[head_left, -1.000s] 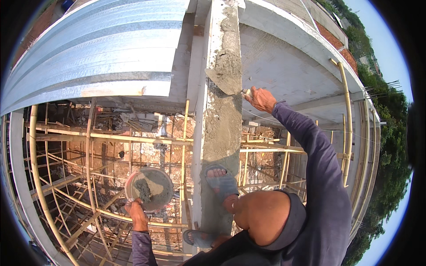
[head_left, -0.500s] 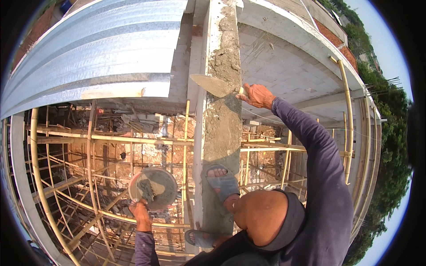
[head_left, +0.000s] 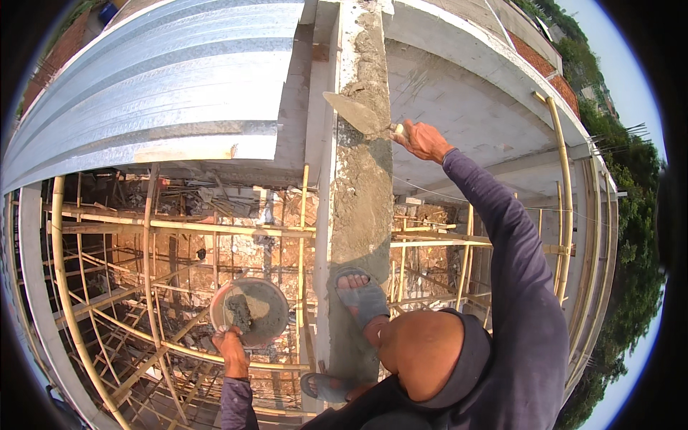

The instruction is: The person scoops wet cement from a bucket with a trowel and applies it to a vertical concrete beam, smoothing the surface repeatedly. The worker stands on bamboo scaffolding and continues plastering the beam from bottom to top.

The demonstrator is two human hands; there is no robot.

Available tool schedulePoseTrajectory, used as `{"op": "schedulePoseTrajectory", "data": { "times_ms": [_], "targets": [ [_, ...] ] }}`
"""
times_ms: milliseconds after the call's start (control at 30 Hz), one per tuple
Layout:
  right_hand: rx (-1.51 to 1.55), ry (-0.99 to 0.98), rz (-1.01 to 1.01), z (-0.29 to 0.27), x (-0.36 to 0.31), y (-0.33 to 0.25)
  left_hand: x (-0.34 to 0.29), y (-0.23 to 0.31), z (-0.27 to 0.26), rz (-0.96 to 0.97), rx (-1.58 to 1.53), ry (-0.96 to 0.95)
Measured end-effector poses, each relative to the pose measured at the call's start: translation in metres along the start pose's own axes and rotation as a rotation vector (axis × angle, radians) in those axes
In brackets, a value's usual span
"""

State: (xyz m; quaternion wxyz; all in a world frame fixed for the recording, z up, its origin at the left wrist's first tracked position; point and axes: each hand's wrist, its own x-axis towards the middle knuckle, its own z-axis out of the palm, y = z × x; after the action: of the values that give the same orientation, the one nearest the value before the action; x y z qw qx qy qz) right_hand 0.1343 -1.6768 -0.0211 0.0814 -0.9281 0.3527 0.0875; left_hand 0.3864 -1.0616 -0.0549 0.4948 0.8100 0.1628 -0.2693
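Note:
My right hand is closed round the handle of a trowel, whose pointed blade lies over the wet mortar on top of a narrow concrete wall. The blade's tip points to the far left, past the wall's left edge. At the lower left, my left hand grips the near rim of a round bucket. Grey mortar sits in this bucket, which is held out beside the wall over the drop. My sandalled foot stands on the wall top.
Corrugated metal sheets spread at the far left. Bamboo scaffolding fills the deep drop left of the wall, and bamboo poles rise on the right too. A pale block wall stands at the far right. A second sandal shows near my left.
The trowel and my right hand have moved away from me along the wall, slightly rightward. Smoother mortar shows where the blade was. My left hand still holds the bucket, which has shifted slightly.

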Motion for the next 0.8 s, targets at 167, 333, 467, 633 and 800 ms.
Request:
{"op": "schedulePoseTrajectory", "data": {
  "times_ms": [167, 333, 467, 633, 800],
  "targets": [
    [0.116, 0.093, 0.315, 0.021, 0.042, 0.089, -0.004, 0.002, 0.018, -0.009, -0.001, -0.122],
    [0.187, 0.079, 0.309, 0.042, 0.027, 0.018, -0.006, 0.006, -0.008, 0.063, -0.008, -0.049],
    [0.264, 0.032, 0.418, 0.052, 0.001, 0.026, -0.003, -0.005, -0.005, 0.107, 0.027, -0.126],
    [0.382, 0.186, 0.547, 0.054, -0.014, 0.039, -0.004, -0.003, 0.000, 0.099, 0.057, -0.211],
    [0.228, 0.118, 0.130, 0.054, -0.091, -0.047, -0.023, 0.017, 0.011, 0.155, 0.013, -0.378]
  ]
}}
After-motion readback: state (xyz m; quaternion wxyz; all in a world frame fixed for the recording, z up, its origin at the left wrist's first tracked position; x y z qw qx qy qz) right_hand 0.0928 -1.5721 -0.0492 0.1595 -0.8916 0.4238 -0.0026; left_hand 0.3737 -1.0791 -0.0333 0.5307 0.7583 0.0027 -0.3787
